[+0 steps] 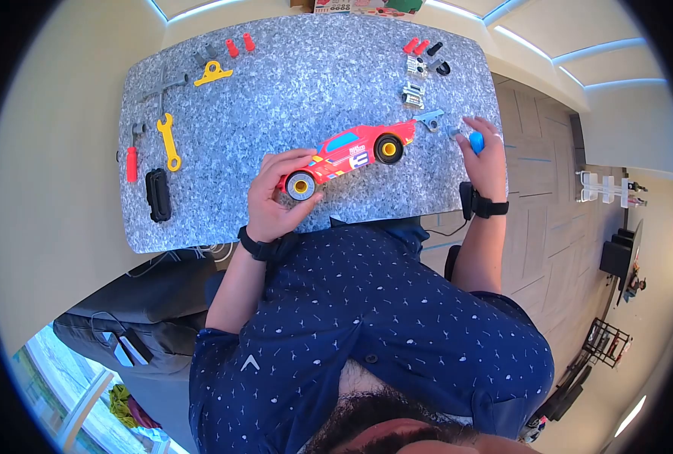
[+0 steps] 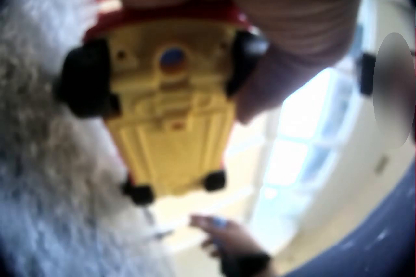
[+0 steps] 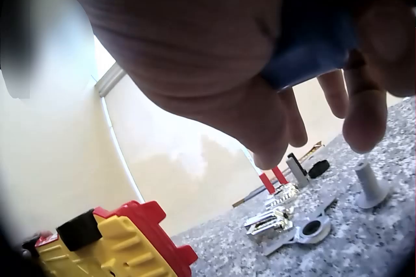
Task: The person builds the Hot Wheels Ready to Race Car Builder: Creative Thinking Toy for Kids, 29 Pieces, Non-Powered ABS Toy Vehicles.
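My left hand (image 1: 271, 198) grips the front end of a red toy car (image 1: 342, 155), thumb below and fingers above. The left wrist view shows the car's yellow underside (image 2: 172, 157) and black wheels. My right hand (image 1: 489, 166) holds a blue object (image 1: 477, 141) at the table's right side; in the right wrist view the blue object (image 3: 309, 53) lies within the hand, partly hidden. Below those fingers a grey peg-like piece (image 3: 369, 186) stands on the table. A grey flat part with a round hole (image 1: 429, 119) lies beyond the car's rear.
On the speckled table (image 1: 276, 98), a yellow wrench (image 1: 168, 142), red-handled screwdriver (image 1: 131, 163), black case (image 1: 157, 195), yellow bracket (image 1: 212, 73) and grey cross-shaped tool (image 1: 162, 87) lie left. Silver parts (image 1: 413, 96) and red pieces (image 1: 416, 46) are at the back right.
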### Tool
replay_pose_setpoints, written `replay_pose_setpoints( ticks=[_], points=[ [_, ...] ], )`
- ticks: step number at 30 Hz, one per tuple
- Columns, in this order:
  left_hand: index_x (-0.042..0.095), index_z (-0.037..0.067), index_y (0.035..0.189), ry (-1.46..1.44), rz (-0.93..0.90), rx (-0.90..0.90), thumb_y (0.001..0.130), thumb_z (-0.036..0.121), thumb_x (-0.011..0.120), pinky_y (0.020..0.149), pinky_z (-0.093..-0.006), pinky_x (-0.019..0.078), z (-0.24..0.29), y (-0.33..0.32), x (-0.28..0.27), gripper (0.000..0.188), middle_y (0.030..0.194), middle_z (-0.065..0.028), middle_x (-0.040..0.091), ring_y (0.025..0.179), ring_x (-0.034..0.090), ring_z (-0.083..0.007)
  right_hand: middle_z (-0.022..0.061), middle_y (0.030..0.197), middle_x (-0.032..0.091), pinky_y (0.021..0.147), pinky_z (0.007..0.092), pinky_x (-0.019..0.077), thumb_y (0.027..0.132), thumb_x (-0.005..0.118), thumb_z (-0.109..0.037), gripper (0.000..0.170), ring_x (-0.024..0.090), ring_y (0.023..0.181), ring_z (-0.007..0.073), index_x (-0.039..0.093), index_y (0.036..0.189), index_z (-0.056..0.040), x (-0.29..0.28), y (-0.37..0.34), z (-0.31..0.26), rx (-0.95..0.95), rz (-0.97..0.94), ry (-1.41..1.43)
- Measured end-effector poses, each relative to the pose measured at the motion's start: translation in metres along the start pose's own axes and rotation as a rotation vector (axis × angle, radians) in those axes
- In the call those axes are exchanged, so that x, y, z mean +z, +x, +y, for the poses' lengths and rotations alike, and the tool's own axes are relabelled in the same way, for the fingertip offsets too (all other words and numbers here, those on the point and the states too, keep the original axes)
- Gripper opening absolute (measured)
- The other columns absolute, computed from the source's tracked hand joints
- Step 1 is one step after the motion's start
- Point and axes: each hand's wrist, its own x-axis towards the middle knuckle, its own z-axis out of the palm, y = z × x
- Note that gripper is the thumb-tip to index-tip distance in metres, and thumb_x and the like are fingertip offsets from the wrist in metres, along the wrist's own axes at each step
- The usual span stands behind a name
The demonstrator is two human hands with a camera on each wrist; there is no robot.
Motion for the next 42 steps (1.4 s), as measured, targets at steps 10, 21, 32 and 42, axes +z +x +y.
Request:
replay_pose_setpoints(
  ticks=[10,21,32,42],
  points=[
    [0.072,0.005,0.136,0.023,0.008,0.025,0.081,0.003,0.095,0.109,-0.0404,0.0497,0.002,0.001,0.000,0.059,0.145,-0.0163,0.075,0.127,0.067,-0.0259,0.0302,0.156,0.063,0.122,0.0512,0.0493,0.095,0.084,-0.026,0.061,0.062,0.144,0.0475,0.070,0.152,-0.0106,0.083,0.131,0.004,-0.002,-0.140,-0.105],
    [0.073,0.008,0.135,0.009,0.026,0.028,0.080,0.011,0.097,0.108,-0.0406,0.0473,0.000,0.000,0.001,0.060,0.144,-0.0141,0.076,0.127,0.070,-0.0270,0.0106,0.115,0.079,0.095,0.0380,0.0596,0.096,0.086,-0.009,0.040,0.075,0.106,0.0232,0.077,0.135,-0.0053,0.032,0.084,-0.072,-0.116,0.173,0.400],
    [0.074,0.009,0.134,0.007,0.039,0.039,0.078,0.025,0.096,0.108,-0.0440,0.0481,0.007,0.002,0.003,0.062,0.139,-0.0133,0.076,0.125,0.069,-0.0303,0.0047,0.096,0.080,0.059,0.0222,0.0512,0.107,0.076,-0.012,0.030,0.066,0.069,0.0051,0.077,0.136,-0.0042,0.044,-0.036,-0.197,-0.150,-0.897,1.007],
    [0.074,0.008,0.137,-0.040,0.034,0.047,0.082,0.030,0.097,0.114,-0.0457,0.0479,0.005,-0.004,0.003,0.064,0.145,-0.0155,0.068,0.132,0.063,-0.0317,0.0029,0.102,0.069,0.081,0.0295,0.0488,0.107,0.075,-0.019,0.037,0.062,0.089,0.0102,0.067,0.140,-0.0014,0.042,-0.040,-0.207,-0.308,-0.634,1.163]
  ],
)
